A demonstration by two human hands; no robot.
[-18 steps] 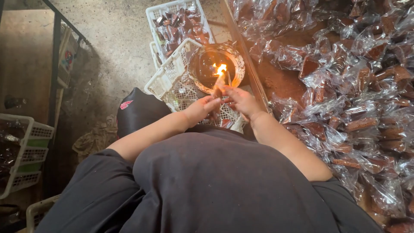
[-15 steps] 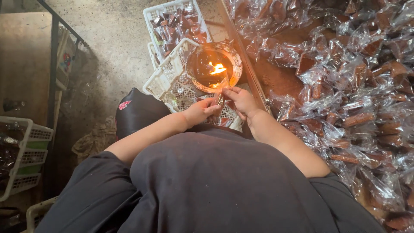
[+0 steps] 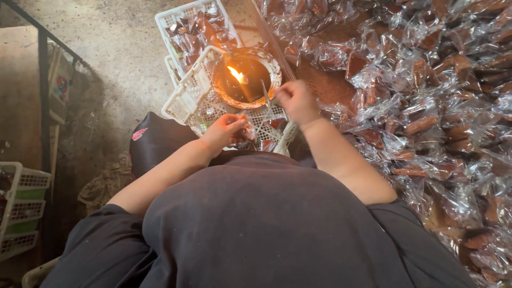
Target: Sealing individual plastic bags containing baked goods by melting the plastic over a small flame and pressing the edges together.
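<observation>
**Flame bowl station: hands parted, packet drawn back**

Landmark: flame bowl (image 3: pixel 246 78), a round dark dish with a small lit flame, set on an upturned white crate (image 3: pixel 197 101).

- Right hand (image 3: pixel 296 101): just right of the bowl, closed in a fist on a thin stick (image 3: pixel 265 92) whose tip lay at the bowl's near rim.
- Left hand (image 3: pixel 224 131): below the bowl and a little left, fingers pinched shut on a clear packet (image 3: pixel 246 130) with a dark brown piece inside. The packet sat over the crate's grid, apart from the flame.
- Change: half a second before, both hands met close together at the flame. Now they stood apart, the left pulled down toward the body with the packet, the right shifted to the bowl's right side. Judged from this, the packet's pass at the flame was over; whether its edge was sealed could not be told.
- Second crate (image 3: pixel 193 26): above and left of the bowl, holding wrapped brown pieces.
- Pile (image 3: pixel 421 96): to the right of the bowl, many like clear packets spread across a brown desk (image 3: pixel 325 85).
- Dark bag (image 3: pixel 154 141): below and left of the bowl, on the concrete floor (image 3: pixel 117 53).
</observation>
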